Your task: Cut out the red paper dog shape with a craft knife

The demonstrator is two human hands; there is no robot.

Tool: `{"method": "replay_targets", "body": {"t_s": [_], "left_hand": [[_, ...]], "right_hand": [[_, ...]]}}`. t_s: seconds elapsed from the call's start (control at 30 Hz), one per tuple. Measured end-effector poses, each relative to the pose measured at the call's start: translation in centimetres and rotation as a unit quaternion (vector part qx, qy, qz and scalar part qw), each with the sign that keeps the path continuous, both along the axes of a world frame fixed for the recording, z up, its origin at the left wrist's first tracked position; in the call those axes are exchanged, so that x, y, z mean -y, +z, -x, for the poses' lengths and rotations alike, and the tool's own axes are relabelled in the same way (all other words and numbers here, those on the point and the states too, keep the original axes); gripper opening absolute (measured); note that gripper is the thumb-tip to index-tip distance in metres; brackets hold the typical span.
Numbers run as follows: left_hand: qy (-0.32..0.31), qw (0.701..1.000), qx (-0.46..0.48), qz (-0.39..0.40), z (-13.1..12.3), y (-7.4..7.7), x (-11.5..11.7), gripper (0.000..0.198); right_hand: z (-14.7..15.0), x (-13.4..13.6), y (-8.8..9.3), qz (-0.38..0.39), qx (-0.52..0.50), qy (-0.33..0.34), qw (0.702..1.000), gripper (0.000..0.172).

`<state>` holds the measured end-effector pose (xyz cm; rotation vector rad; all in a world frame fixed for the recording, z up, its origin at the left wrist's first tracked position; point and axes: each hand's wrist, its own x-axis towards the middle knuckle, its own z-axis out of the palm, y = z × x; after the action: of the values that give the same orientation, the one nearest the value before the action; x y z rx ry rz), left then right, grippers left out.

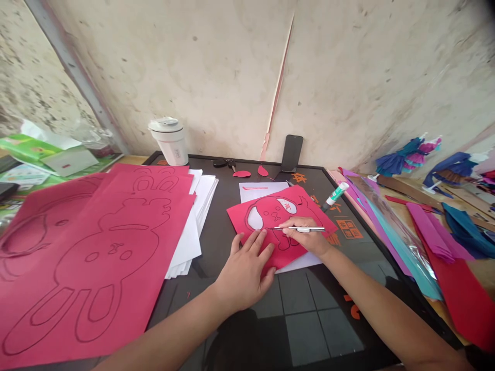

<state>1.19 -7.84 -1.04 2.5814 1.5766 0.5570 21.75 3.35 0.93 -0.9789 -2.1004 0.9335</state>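
Note:
A red sheet of paper (288,250) with a drawn animal outline lies on white paper (297,262); two openings in it show lighter paper beneath. My left hand (247,268) rests with fingers spread on the sheet's lower left part. Pinched in my right hand (303,234) is a slim silver craft knife (315,228), its tip pointing left at the drawn line near the left opening. Two cut red pieces (242,174) lie beyond the sheet, near the wall.
Large red sheets with rabbit outlines (112,257) overlap a white paper stack (189,242) at left. A white cup (170,141), keys (232,164) and a phone (292,153) stand or lie at the back. A glue stick (336,195) and coloured papers (386,232) are at right.

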Motion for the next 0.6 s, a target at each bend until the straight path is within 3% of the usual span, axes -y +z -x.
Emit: {"method": "replay_targets", "body": {"t_s": [0.27,0.6], "left_hand": [[-0.001,1.000,0.008,0.003,-0.01,0.09,0.06,0.044],[-0.032,0.997,0.066,-0.026,0.39,0.25,-0.07,0.036]], "right_hand": [[-0.20,0.01,-0.09,-0.010,-0.002,0.000,1.000,0.017],[0.50,-0.38,-0.70,0.025,-0.046,-0.060,0.997,0.037]]}}
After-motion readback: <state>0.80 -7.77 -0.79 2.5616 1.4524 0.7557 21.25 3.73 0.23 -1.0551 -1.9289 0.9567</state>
